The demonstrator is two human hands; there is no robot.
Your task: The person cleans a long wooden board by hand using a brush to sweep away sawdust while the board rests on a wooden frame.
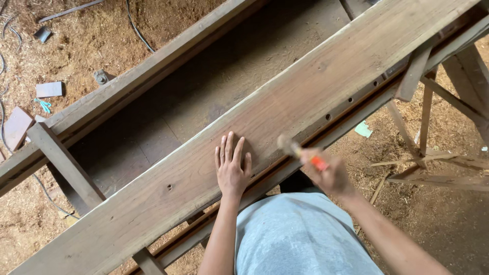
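1. Two bare hands work over one long wooden plank (305, 97), which runs on a diagonal from the lower left of the view to the upper right and lies on a wooden trestle frame (423, 97).
2. The left hand (233, 165) lies flat on the plank near its near edge, palm down, fingers spread and pointing up across the grain; it grips nothing.
3. The right hand (330, 175) is closed around a tool with an orange handle (305, 155), motion-blurred, whose pale head sits over the plank's near edge just to the right of the left hand. It may be a hammer; the blur hides its exact kind.
4. The relation that matters: the tool's head lies closer to the flat hand than to the line of small holes (351, 99) along the plank's lower edge, and the tool's long axis slants up-left from the grip towards the plank.
5. Around them: a second beam (127, 86) parallel and well apart, a sawdust-covered floor (76, 40), small wood offcuts (49, 89) and cables (137, 30).
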